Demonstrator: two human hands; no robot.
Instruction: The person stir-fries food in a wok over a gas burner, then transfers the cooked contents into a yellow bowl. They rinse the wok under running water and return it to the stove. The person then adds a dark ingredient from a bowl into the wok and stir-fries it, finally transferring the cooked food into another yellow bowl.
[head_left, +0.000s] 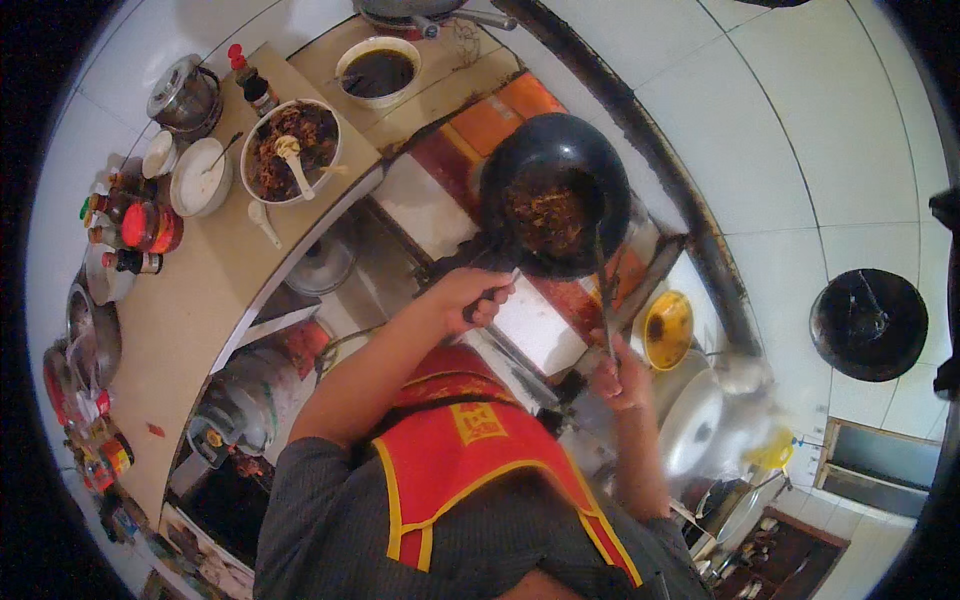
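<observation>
A black wok (555, 196) holds a layer of browned, chopped food (551, 210) in dark oil or sauce. My left hand (484, 300) is closed around the wok's handle, below the pan on its left. In my right hand (624, 375) is the long handle of a metal cooking utensil (604, 281). Its far end reaches into the right side of the wok; the tip is hard to make out against the food.
At left, a counter (202, 315) bears a bowl of dark minced food (262, 161), a white bowl (201, 180), bottles and jars. Dark liquid fills another bowl (379, 71) behind. A yellow strainer or bowl (667, 330) stands right of the wok; a gas cylinder (240, 405) is below the counter.
</observation>
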